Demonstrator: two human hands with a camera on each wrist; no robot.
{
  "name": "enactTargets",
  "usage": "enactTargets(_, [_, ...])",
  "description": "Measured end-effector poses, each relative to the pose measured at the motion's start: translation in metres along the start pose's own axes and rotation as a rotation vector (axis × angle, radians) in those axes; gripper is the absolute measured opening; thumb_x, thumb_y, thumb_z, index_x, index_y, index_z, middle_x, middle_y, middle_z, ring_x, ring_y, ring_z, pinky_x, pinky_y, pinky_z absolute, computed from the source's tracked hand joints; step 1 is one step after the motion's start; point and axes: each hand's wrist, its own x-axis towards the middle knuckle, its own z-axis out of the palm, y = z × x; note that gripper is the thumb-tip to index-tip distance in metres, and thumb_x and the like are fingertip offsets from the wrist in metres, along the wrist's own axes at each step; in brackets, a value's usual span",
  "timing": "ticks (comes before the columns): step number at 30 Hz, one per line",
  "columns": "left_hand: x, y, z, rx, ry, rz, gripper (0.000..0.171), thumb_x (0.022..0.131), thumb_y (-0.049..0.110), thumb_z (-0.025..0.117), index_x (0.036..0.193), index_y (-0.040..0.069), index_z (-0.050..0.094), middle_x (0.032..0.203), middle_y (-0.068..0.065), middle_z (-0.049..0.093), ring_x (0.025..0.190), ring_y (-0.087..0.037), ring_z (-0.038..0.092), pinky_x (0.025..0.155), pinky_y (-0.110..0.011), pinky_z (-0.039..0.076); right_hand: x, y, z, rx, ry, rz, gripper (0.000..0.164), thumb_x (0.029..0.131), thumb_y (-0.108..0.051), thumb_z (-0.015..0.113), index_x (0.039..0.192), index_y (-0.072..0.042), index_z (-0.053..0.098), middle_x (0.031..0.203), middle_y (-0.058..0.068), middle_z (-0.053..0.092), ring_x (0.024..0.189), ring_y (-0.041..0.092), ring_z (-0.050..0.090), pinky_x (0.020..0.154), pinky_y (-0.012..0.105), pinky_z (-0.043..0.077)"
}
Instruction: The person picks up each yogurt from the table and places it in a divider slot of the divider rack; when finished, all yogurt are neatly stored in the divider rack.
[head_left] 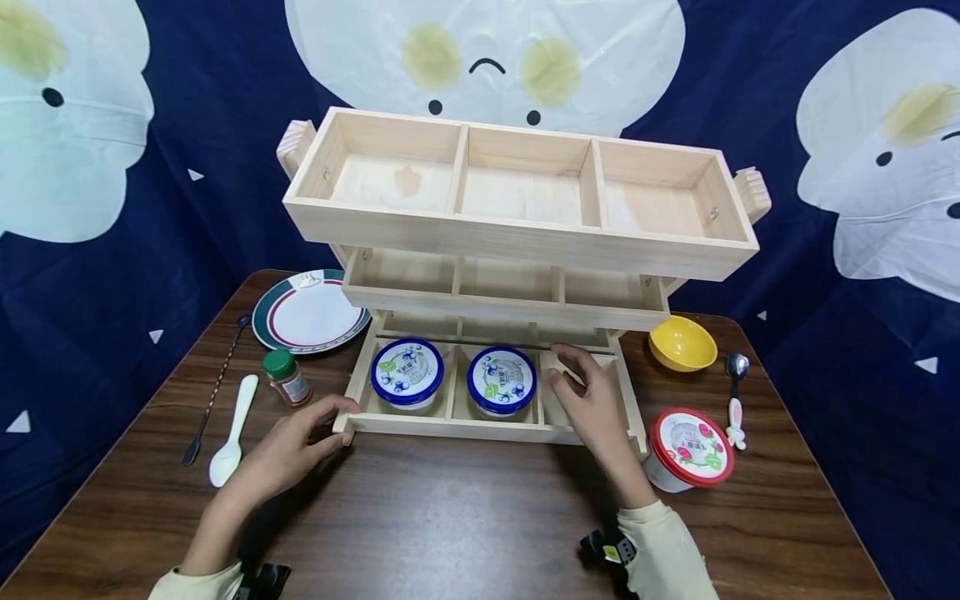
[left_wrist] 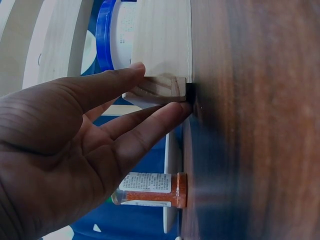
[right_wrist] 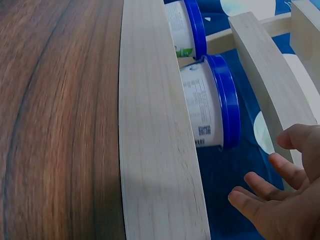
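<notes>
A tiered wooden box (head_left: 517, 237) stands opened out, its trays stepped one above another. My left hand (head_left: 288, 454) pinches the front left corner (left_wrist: 160, 87) of the bottom tier between thumb and fingers. In that tier sit two tubs with blue lids: one tub (head_left: 407, 371) in the left compartment, another tub (head_left: 502, 381) in the middle one. Over the right compartment hangs my right hand (head_left: 592, 408), fingers loosely spread and holding nothing. The right wrist view shows this right hand (right_wrist: 280, 190) apart from the nearer blue-lidded tub (right_wrist: 210, 102).
Left of the box lie a plate (head_left: 285, 321), a green-capped spice jar (head_left: 287, 377), a white spoon (head_left: 234, 433) and a twisted-handle stirrer (head_left: 217, 387). On the right are a yellow bowl (head_left: 682, 343), a red-lidded tub (head_left: 688, 450) and a spoon with a rabbit handle (head_left: 736, 400).
</notes>
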Motion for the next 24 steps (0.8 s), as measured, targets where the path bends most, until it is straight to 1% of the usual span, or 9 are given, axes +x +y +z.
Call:
enactTargets(5, [0.001, -0.008, 0.002, -0.013, 0.012, 0.029, 0.031, 0.100, 0.009, 0.079, 0.129, 0.016, 0.069, 0.127, -0.013, 0.072, 0.122, -0.046, 0.068, 0.096, -0.069, 0.055, -0.003, 0.001, -0.012, -0.017, 0.019, 0.017, 0.039, 0.106, -0.004, 0.066, 0.143, 0.005, 0.061, 0.150, 0.023, 0.059, 0.146, 0.038, 0.053, 0.118, 0.050, 0.047])
enactTargets(6, [0.002, -0.014, 0.004, -0.021, 0.023, 0.052, 0.031, 0.100, 0.010, 0.079, 0.129, 0.017, 0.070, 0.126, -0.012, 0.073, 0.120, -0.042, 0.070, 0.094, -0.063, 0.058, -0.004, 0.000, -0.014, -0.018, 0.020, 0.019, 0.039, 0.106, -0.005, 0.065, 0.143, 0.004, 0.060, 0.150, 0.022, 0.059, 0.146, 0.038, 0.053, 0.118, 0.050, 0.047])
enactTargets(8, [0.002, -0.017, 0.004, -0.020, 0.031, 0.069, 0.031, 0.100, 0.010, 0.079, 0.128, 0.018, 0.070, 0.124, -0.012, 0.073, 0.118, -0.042, 0.070, 0.093, -0.063, 0.058, -0.005, -0.001, -0.020, -0.020, 0.025, 0.017, 0.039, 0.106, -0.005, 0.065, 0.143, 0.005, 0.060, 0.150, 0.022, 0.058, 0.146, 0.039, 0.053, 0.117, 0.049, 0.046])
enactTargets(11, [0.002, -0.016, 0.004, -0.022, 0.033, 0.077, 0.031, 0.100, 0.011, 0.080, 0.128, 0.018, 0.070, 0.124, -0.010, 0.073, 0.117, -0.040, 0.071, 0.092, -0.062, 0.059, -0.008, -0.001, -0.028, -0.031, 0.032, 0.015, 0.040, 0.106, -0.005, 0.065, 0.144, 0.005, 0.059, 0.151, 0.022, 0.058, 0.145, 0.040, 0.053, 0.117, 0.048, 0.046])
enactTargets(12, [0.002, -0.014, 0.004, -0.023, 0.032, 0.076, 0.031, 0.100, 0.011, 0.079, 0.128, 0.017, 0.070, 0.124, -0.010, 0.073, 0.117, -0.039, 0.071, 0.093, -0.061, 0.059, -0.010, 0.000, -0.030, -0.037, 0.035, 0.014, 0.040, 0.106, -0.005, 0.065, 0.145, 0.005, 0.059, 0.151, 0.022, 0.059, 0.145, 0.040, 0.053, 0.117, 0.046, 0.046])
enactTargets(13, [0.001, -0.008, 0.003, -0.018, 0.023, 0.057, 0.031, 0.100, 0.010, 0.079, 0.128, 0.017, 0.070, 0.125, -0.011, 0.073, 0.119, -0.042, 0.070, 0.095, -0.066, 0.056, -0.011, 0.000, -0.032, -0.045, 0.039, 0.014, 0.040, 0.107, -0.005, 0.065, 0.145, 0.005, 0.059, 0.151, 0.022, 0.059, 0.145, 0.040, 0.053, 0.117, 0.043, 0.047])
enactTargets(14, [0.001, -0.006, 0.003, -0.017, 0.019, 0.052, 0.031, 0.100, 0.010, 0.079, 0.129, 0.016, 0.070, 0.126, -0.011, 0.073, 0.119, -0.042, 0.070, 0.095, -0.066, 0.057, -0.012, 0.001, -0.035, -0.054, 0.042, 0.014, 0.040, 0.107, -0.004, 0.065, 0.146, 0.005, 0.058, 0.151, 0.022, 0.059, 0.144, 0.040, 0.053, 0.116, 0.038, 0.047])
enactTargets(19, [0.000, 0.000, 0.002, -0.001, 0.007, 0.013, 0.031, 0.100, 0.007, 0.079, 0.130, 0.012, 0.069, 0.127, -0.014, 0.073, 0.121, -0.044, 0.069, 0.096, -0.066, 0.056, -0.017, -0.001, -0.042, -0.075, 0.069, 0.004, 0.040, 0.107, -0.003, 0.065, 0.145, 0.005, 0.059, 0.150, 0.023, 0.060, 0.138, 0.028, 0.058, 0.108, 0.017, 0.048])
enactTargets(24, [-0.001, 0.000, 0.001, 0.000, 0.008, -0.003, 0.031, 0.100, 0.005, 0.078, 0.130, 0.012, 0.069, 0.128, -0.014, 0.073, 0.123, -0.045, 0.068, 0.098, -0.067, 0.055, -0.022, -0.005, -0.046, -0.064, 0.088, -0.012, 0.038, 0.107, -0.002, 0.066, 0.144, 0.005, 0.060, 0.146, 0.019, 0.063, 0.126, 0.007, 0.061, 0.104, 0.013, 0.048])
